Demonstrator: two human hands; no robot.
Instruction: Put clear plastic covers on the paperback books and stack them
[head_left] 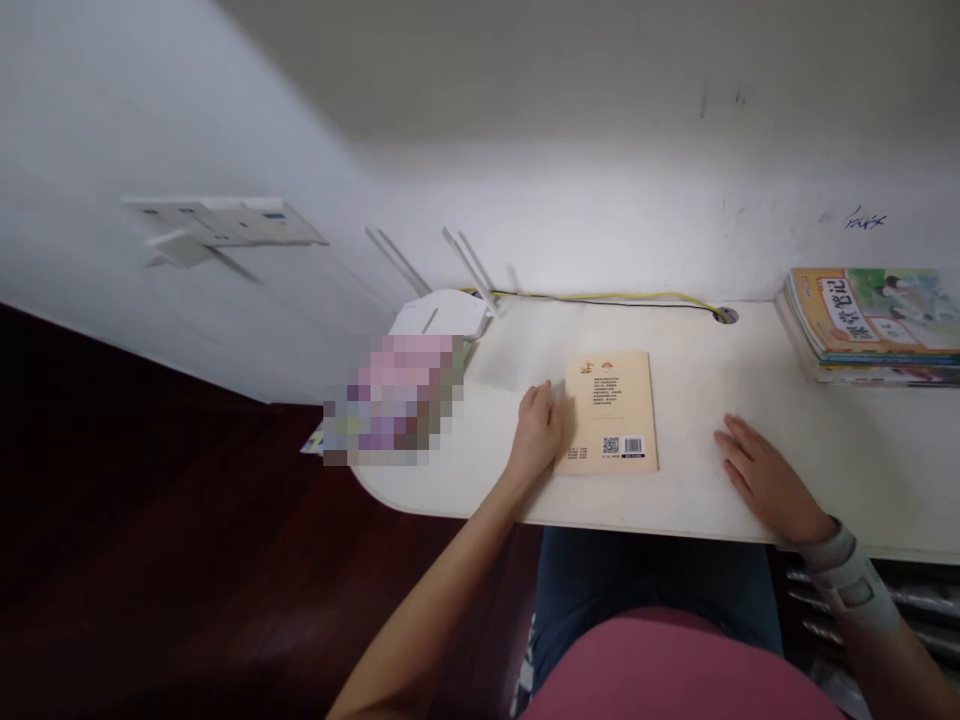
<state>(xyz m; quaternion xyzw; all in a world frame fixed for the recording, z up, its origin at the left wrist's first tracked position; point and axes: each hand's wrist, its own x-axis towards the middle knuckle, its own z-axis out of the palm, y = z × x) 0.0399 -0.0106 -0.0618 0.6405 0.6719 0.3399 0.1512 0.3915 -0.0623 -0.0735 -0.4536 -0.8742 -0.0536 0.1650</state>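
A cream-coloured paperback book [609,415] lies closed on the white desk [465,470], printed text, a QR code and a barcode facing up. My left hand [538,430] rests at the book's left edge, its fingers loosely bent and pointing away from me; no grip on the book shows. To the right of the book, apart from it, my right hand [769,485] lies palm down on the desktop with fingers spread. A grey band [847,575] wraps the right wrist.
A stack of books [877,325] sits at the right rear. On the left are a white router [439,315] with antennas and a blurred pink-purple item [405,400]. Thin cables [600,298] run along the wall to a round desk hole [725,315]. A socket panel [225,222] holds a plug.
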